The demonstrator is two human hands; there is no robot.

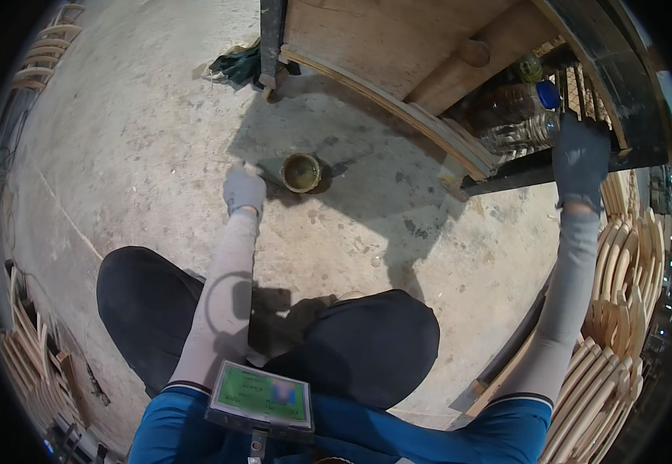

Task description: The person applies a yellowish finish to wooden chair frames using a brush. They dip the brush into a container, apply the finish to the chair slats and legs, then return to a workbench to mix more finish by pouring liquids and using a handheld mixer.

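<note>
My left hand, in a grey glove, is closed above the concrete floor. Whatever it may hold is hidden. Just to its right stands a round open can, with some yellowish-green liquid or residue inside. My right hand, in a darker grey glove, reaches to the low shelf of a wooden cabinet. Its fingers blend into the dark frame, so their grip is unclear. Next to them lie a clear plastic bottle and a bottle of dark liquid with a blue cap.
Stacks of curved wooden pieces line the right side, with more wooden pieces at lower left and upper left. A dark green cloth lies by the cabinet leg. My bent knees frame the near floor. A badge hangs at my chest.
</note>
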